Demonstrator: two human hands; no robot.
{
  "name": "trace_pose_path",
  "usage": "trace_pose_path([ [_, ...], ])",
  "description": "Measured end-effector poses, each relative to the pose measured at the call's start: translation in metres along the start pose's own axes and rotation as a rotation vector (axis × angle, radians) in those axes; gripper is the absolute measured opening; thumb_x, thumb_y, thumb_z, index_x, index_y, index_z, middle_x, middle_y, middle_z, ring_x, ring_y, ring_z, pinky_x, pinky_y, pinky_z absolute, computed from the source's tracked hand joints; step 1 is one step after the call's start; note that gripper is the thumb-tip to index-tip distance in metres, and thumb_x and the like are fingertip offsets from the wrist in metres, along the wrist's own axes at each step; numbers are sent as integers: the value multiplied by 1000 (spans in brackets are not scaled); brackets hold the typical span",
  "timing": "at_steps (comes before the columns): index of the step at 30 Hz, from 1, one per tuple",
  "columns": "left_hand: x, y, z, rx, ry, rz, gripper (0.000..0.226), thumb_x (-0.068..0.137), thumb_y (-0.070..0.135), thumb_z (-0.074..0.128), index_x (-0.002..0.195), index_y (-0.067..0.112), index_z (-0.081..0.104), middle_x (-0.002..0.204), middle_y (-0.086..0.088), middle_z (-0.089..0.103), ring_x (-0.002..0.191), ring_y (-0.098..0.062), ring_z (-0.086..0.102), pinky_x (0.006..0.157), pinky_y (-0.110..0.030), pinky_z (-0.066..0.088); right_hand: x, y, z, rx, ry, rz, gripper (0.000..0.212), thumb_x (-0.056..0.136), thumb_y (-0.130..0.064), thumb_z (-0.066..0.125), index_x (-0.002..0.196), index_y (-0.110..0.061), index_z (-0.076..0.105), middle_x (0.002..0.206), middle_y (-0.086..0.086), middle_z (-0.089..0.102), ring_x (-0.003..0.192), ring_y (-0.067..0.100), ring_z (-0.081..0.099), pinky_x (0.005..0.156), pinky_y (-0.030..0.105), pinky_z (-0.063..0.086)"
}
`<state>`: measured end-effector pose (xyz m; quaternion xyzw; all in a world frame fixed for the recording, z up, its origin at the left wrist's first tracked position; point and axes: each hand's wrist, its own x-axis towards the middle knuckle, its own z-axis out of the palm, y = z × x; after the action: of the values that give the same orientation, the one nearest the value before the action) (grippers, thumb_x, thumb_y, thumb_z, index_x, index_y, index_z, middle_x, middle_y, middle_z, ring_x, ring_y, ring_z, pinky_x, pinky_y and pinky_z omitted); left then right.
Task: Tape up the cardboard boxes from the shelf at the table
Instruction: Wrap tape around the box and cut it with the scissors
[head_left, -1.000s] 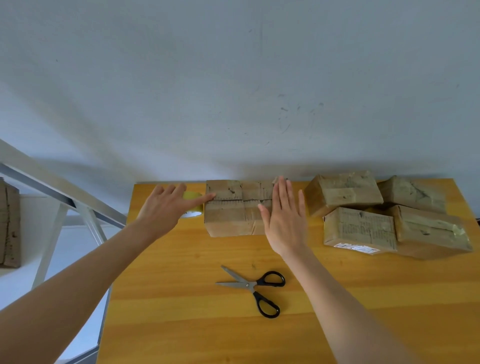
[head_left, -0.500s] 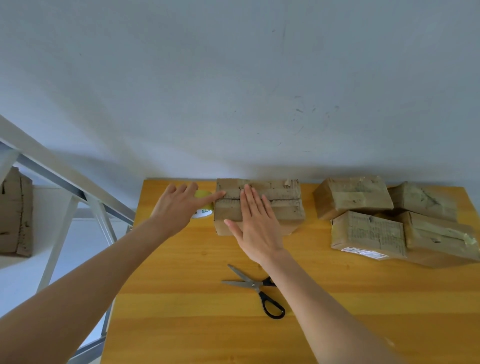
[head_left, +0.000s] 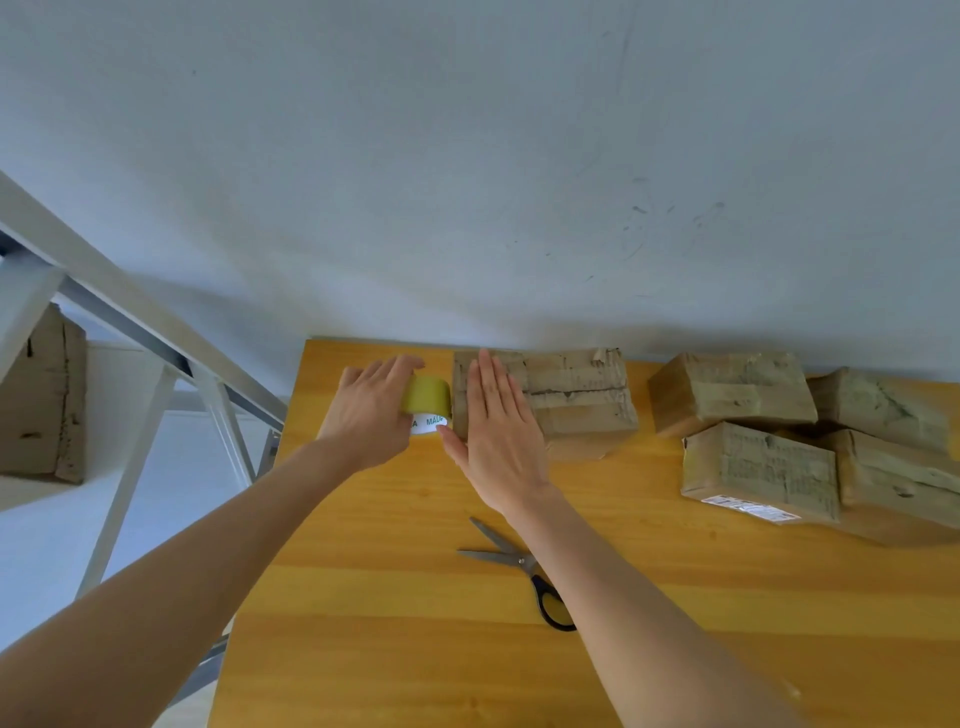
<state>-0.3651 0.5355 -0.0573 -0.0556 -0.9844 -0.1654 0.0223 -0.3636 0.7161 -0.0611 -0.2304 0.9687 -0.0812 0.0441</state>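
Wood-grain counter (head_left: 389, 597): orange-yellow, smooth, soft sheen. At 12 o'clock, cardboard box (head_left: 576, 400): brown, matt, rough, top paper layer scuffed and torn. At 3 o'clock, taped boxes (head_left: 753, 467): cardboard under yellowish tape, slightly glossy, wrinkled. At 11 o'clock, tape roll (head_left: 428, 394): smooth yellow-green film, white paper label on core. Mid-counter, scissors (head_left: 519, 558): dull grey metal blades, black plastic handles. Behind, wall (head_left: 467, 156): matt paint, scuff marks. At 9 o'clock, shelf frame (head_left: 156, 322): white painted metal; shelf box (head_left: 47, 405): raw matt cardboard.

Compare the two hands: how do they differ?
The left hand grips the yellow tape roll with curled fingers; the right hand lies flat, fingers straight, on the cardboard box. The left hand is beside that box, the right hand over its left end. Both are bare.
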Motion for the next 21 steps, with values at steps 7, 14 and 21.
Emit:
trace_pose_path([
  [7, -4, -6, -10, -482, -118, -142, 60, 77, 48, 69, 132, 30, 55, 127, 7, 58, 123, -19, 51, 105, -40, 40, -2, 3, 0, -34, -17, -38, 83, 98, -60, 26, 150, -10, -16, 159, 10, -21, 149, 23, -15, 121, 34, -8],
  [14, 6, -16, -26, -184, -348, -118, 61, 83, 57, 63, 139, 38, 46, 142, 3, 50, 134, -22, 41, 109, -38, 33, -2, 2, -6, -36, -39, -55, 80, 101, -53, 32, 153, -8, -10, 161, 12, -16, 144, 19, -20, 117, 32, -13],
  [21, 9, -7, -19, -196, -407, -129, 55, 83, 49, 68, 134, 33, 51, 137, 6, 54, 130, -20, 45, 109, -38, 32, -3, 7, -9, 8, -63, -95, 82, 101, -52, 36, 148, -12, -17, 157, 7, -23, 143, 18, -23, 116, 29, -14],
])
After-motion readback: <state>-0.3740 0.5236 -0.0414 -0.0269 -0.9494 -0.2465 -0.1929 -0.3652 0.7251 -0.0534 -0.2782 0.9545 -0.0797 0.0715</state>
